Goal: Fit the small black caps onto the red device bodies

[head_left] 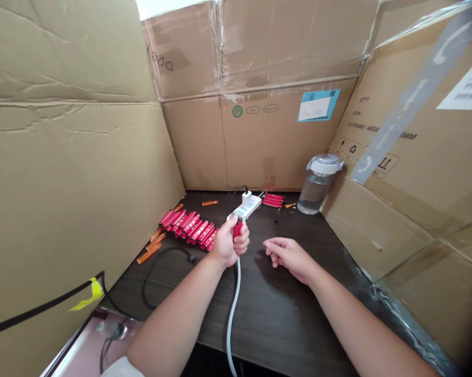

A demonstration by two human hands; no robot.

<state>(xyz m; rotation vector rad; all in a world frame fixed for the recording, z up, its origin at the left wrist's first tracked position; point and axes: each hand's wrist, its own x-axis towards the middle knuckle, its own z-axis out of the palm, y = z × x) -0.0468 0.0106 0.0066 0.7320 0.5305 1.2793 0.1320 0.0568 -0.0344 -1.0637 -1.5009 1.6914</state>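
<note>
My left hand (pixel 228 245) is wrapped around a red lighter (pixel 238 228), its dark top poking out above the fingers. Right behind that hand lies a white power strip (pixel 252 207), a white plug adapter (pixel 247 197) standing in it. On the right, my right hand (pixel 285 255) hovers low over the tabletop, thumb and index finger pinched together and the others curled. Whatever those fingertips may hold is too small to make out. A row of stacked red lighters (pixel 190 226) with gold print lies left of my left hand. Several more red lighters (pixel 273 200) lie beyond the power strip.
Tall cardboard panels (pixel 259 141) enclose the dark table (pixel 275 319) on three sides. A water bottle (pixel 317 186) stands at the back right. Orange strips (pixel 151 254) lie along the left edge. A black cable (pixel 145 285) loops at left, and a white cord (pixel 232 314) runs down the front.
</note>
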